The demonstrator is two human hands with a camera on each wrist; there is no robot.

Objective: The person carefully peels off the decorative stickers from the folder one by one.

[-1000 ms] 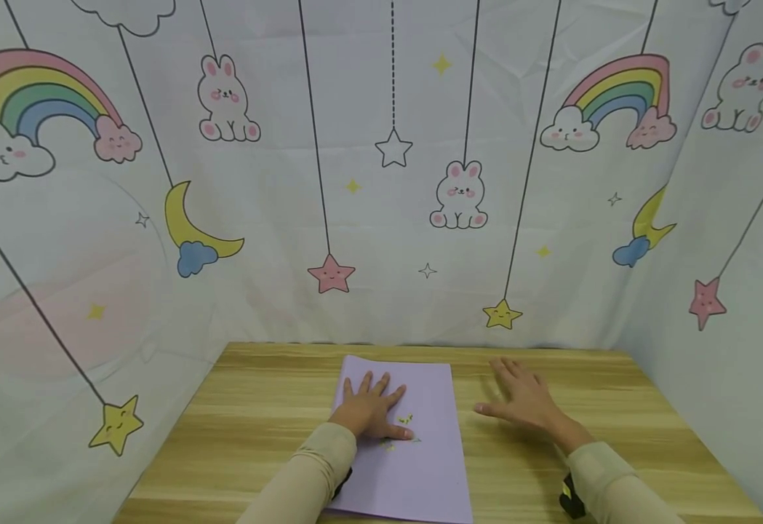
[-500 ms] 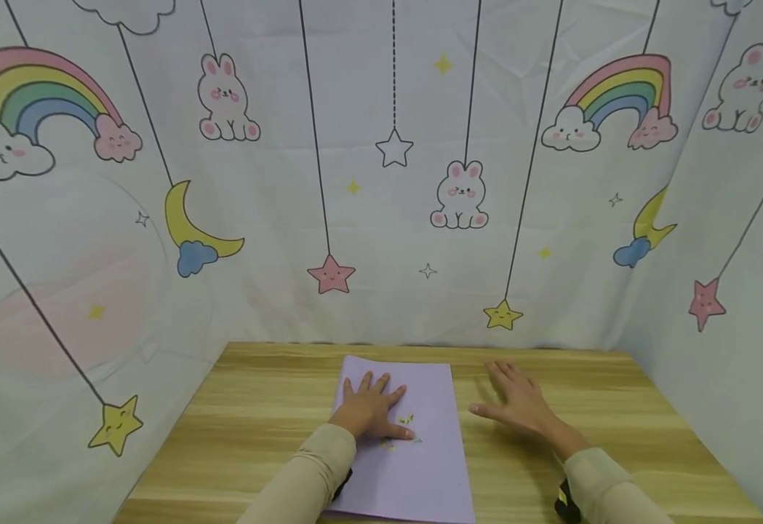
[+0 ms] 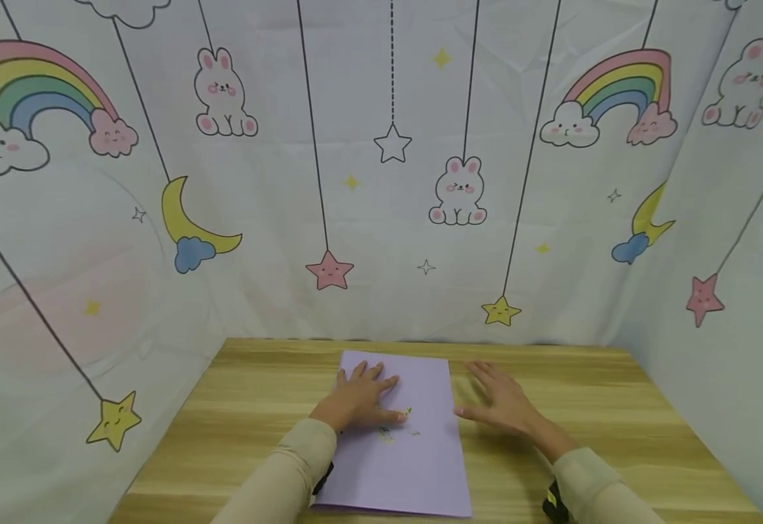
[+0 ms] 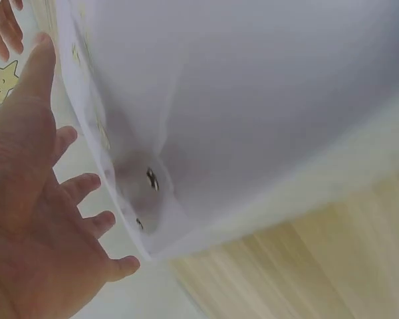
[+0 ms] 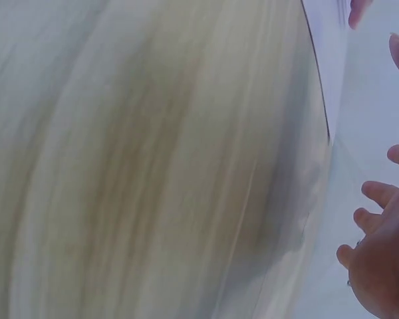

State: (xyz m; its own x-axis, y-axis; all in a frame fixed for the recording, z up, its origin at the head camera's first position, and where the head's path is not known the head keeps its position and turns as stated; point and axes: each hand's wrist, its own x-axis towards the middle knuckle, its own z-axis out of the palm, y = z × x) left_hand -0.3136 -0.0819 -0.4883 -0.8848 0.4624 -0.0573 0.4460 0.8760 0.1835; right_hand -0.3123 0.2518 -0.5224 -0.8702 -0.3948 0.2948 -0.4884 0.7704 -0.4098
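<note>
A lilac sheet (image 3: 414,469), seemingly folded or layered, lies lengthwise on the table, with small yellow-green marks near its middle. Over its left half my left hand (image 3: 358,400) is spread with straight fingers; whether the palm touches it cannot be told. The left wrist view has that hand (image 4: 43,199) beside the sheet (image 4: 253,100), whose near corner shows small dark marks. To the right of the sheet, just off its edge, my right hand (image 3: 502,400) hovers with fingers extended and holds nothing. In the right wrist view this hand (image 5: 386,246) is partly cut off.
The wood-grain table (image 3: 617,437) extends on both sides of the sheet. A white cloth backdrop (image 3: 394,218) printed with rabbits, stars and rainbows hangs behind and at the sides. A dark wrist device (image 3: 554,503) sits under the right cuff.
My right hand has moved left, close to the sheet's right edge. My left hand has shifted slightly left. The sheet's far left corner, raised before, now looks flatter.
</note>
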